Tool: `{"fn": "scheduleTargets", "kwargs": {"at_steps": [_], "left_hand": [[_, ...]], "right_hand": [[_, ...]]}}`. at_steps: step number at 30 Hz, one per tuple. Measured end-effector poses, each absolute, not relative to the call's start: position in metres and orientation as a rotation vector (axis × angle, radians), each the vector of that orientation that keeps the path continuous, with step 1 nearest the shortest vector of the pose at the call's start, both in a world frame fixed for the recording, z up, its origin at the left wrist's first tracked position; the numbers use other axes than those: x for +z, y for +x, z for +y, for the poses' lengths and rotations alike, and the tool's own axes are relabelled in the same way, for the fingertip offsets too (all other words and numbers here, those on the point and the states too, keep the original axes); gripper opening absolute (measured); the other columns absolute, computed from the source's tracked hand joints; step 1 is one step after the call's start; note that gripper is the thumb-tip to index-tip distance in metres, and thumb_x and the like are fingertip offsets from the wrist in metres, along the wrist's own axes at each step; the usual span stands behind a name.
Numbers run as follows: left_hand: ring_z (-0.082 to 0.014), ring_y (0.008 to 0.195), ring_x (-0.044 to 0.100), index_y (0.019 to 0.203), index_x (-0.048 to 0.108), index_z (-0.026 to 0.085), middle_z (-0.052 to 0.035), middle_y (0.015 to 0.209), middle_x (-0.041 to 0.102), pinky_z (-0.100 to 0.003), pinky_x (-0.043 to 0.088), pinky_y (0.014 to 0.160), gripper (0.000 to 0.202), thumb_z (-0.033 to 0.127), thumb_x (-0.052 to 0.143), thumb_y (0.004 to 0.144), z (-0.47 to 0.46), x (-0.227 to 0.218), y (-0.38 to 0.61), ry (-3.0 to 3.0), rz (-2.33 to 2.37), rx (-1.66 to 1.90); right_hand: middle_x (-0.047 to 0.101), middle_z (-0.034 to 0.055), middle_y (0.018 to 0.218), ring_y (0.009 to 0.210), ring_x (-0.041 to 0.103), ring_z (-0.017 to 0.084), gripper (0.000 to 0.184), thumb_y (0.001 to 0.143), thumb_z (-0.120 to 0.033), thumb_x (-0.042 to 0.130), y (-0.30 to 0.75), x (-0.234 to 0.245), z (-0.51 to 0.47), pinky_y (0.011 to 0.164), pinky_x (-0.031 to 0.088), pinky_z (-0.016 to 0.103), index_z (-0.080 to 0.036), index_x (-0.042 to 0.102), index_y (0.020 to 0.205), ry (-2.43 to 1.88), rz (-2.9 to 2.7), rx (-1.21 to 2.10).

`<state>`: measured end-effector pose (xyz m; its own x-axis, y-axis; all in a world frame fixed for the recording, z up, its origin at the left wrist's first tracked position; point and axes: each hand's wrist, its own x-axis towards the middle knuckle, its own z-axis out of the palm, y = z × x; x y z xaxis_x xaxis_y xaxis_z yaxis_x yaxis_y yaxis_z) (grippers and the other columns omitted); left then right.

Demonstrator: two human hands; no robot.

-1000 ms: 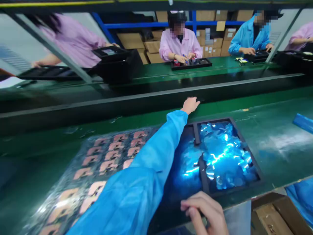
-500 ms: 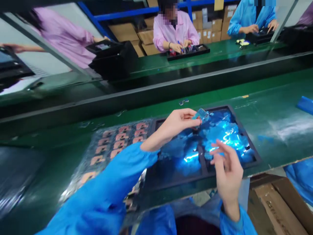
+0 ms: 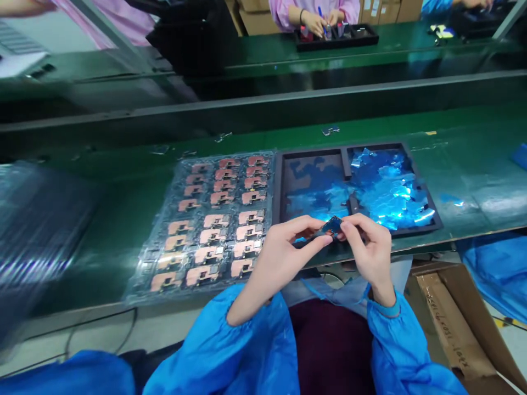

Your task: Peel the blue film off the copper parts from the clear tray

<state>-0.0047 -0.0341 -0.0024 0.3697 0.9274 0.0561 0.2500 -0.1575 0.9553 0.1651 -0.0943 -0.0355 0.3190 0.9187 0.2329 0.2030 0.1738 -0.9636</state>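
Fingers (image 3: 354, 226) of both hands are clamped on a small blue-filmed piece (image 3: 332, 225), holding it just inside the near edge of the table. The left hand (image 3: 280, 258) is pinching from one side and the right hand (image 3: 370, 253) from the other, both coming out of blue sleeves (image 3: 222, 351). Just beyond, a dark foam tray (image 3: 313, 152) is sitting on the green table (image 3: 473, 134), its right compartment heaped with loose blue film scraps (image 3: 391, 189). Left of the tray, a clear blister sheet (image 3: 144, 274) is carrying rows of copper-coloured boards (image 3: 214, 219). A small dark piece (image 3: 330, 130) is lying beyond the tray. Across the line, a co-worker in a pink smock (image 3: 288, 8) is working over a black tray (image 3: 337, 43). A cardboard box (image 3: 448, 323) is standing below the table at right.
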Motion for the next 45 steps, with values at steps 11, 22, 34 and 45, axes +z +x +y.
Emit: {"fn": "scheduleTargets", "kwargs": {"at_steps": [11,22,34,45], "left_hand": [[-0.0188,0.089,0.073,0.109,0.086,0.023,-0.0039,0.101,0.080,-0.028,0.063,0.081,0.024,0.029,0.086,0.086,-0.048,-0.027,-0.009,1.545,1.058,0.989],[-0.0219,0.093,0.080,0.106,0.089,0.024,-0.0069,0.104,0.086,-0.031,0.067,0.086,0.025,0.035,0.091,0.084,-0.056,-0.035,-0.019,1.078,0.971,0.954],[-0.0165,0.080,0.076,0.102,0.085,0.020,-0.0049,0.099,0.084,-0.026,0.066,0.072,0.039,0.036,0.103,0.072,-0.050,-0.041,-0.021,0.604,0.858,0.935],[-0.0120,0.088,0.076,0.114,0.079,0.018,-0.0035,0.111,0.082,-0.017,0.064,0.071,0.038,0.025,0.096,0.080,-0.042,-0.041,-0.021,0.502,0.888,1.032]], "right_hand": [[0.074,0.0106,0.110,0.102,0.072,0.024,0.024,0.104,-0.026,0.071,0.149,-0.039,-0.095,0.082,0.063,0.038,-0.025,0.078,0.127,-1.451,-1.427,-0.001],[0.079,0.0039,0.095,0.086,0.072,0.019,0.045,0.097,-0.007,0.076,0.142,-0.050,-0.096,0.076,0.061,0.032,-0.032,0.076,0.133,-1.317,-1.529,-0.386],[0.079,0.0080,0.100,0.092,0.075,0.021,0.026,0.095,-0.005,0.073,0.142,-0.050,-0.103,0.088,0.065,0.033,-0.022,0.079,0.114,-1.259,-1.730,-0.406],[0.082,0.0087,0.098,0.092,0.079,0.023,0.030,0.093,-0.001,0.068,0.144,-0.057,-0.110,0.083,0.067,0.037,-0.020,0.071,0.116,-1.169,-1.714,-0.175]]}}
